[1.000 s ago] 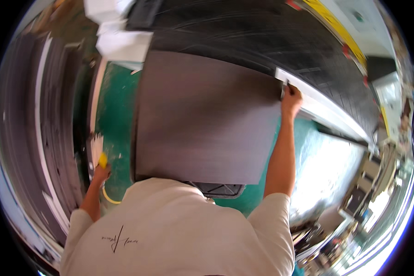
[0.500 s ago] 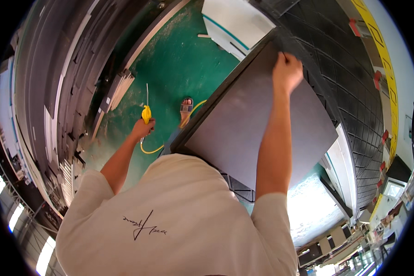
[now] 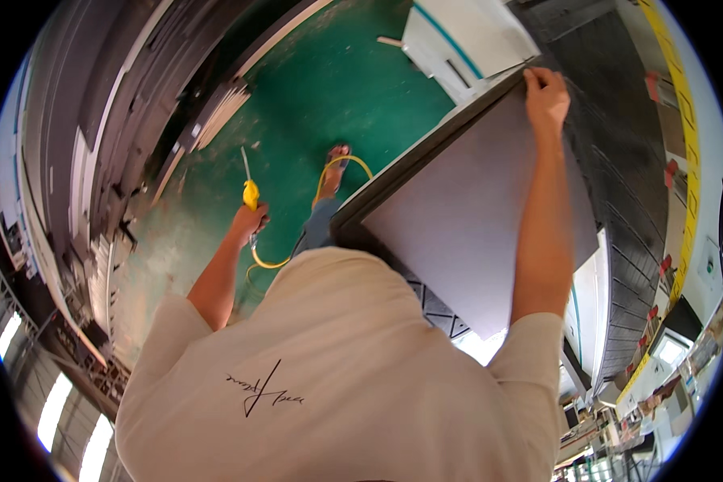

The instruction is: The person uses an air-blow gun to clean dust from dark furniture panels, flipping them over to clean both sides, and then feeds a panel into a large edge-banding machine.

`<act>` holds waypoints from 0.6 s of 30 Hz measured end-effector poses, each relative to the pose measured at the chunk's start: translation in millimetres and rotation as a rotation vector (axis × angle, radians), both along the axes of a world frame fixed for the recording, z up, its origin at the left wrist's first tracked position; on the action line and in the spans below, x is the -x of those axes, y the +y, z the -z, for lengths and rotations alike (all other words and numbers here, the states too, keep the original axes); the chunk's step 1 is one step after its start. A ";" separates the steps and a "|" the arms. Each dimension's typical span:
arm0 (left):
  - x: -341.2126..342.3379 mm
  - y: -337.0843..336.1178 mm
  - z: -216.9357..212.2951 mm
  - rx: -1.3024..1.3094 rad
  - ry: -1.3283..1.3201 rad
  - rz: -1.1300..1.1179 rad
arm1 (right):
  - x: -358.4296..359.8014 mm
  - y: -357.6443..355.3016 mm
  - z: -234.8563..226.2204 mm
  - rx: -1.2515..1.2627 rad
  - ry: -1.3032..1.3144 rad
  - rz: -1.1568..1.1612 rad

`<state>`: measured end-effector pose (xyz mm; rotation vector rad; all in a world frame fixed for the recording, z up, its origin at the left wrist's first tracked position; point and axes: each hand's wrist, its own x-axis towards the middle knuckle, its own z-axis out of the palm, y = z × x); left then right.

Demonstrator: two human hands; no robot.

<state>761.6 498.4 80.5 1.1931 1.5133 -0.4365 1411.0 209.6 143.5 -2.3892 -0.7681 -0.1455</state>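
Note:
My left hand (image 3: 251,220) is closed around a yellow air blow gun (image 3: 251,194), whose thin metal nozzle points up and away over the green floor. A yellow hose (image 3: 270,262) runs from its lower end toward my legs. On my right lies a large flat grey panel (image 3: 458,209) on a dark-edged support. My right hand (image 3: 548,98) is at the panel's far corner with its fingers pinched together. Whatever is between those fingertips, if anything, is too small to tell. The right forearm crosses over the panel's right part.
Long dark boards (image 3: 96,104) are stacked along the left. A white block with a teal stripe (image 3: 458,44) stands beyond the panel. To the right is a dark gridded surface (image 3: 631,201), with a yellow strip (image 3: 683,161) past it. The hose loops near my foot (image 3: 340,153).
My view has shifted, so the panel sits farther right in it. My right hand has moved outward to the panel's far corner. The left hand still holds the blow gun.

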 end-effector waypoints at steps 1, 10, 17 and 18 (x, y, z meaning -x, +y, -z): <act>10.0 3.0 1.3 0.010 -0.040 0.012 | 6.0 -1.3 -4.8 -0.016 0.032 -0.065; 24.0 -15.0 -3.0 -0.017 -0.038 0.103 | 278.0 -2.8 -42.4 -0.100 0.372 -0.338; 33.4 12.1 1.8 -0.024 -0.071 0.218 | 416.9 1.2 -56.1 -0.075 0.415 -0.348; 37.2 18.0 3.1 -0.028 -0.077 0.217 | 401.0 1.8 -58.2 -0.113 0.391 -0.282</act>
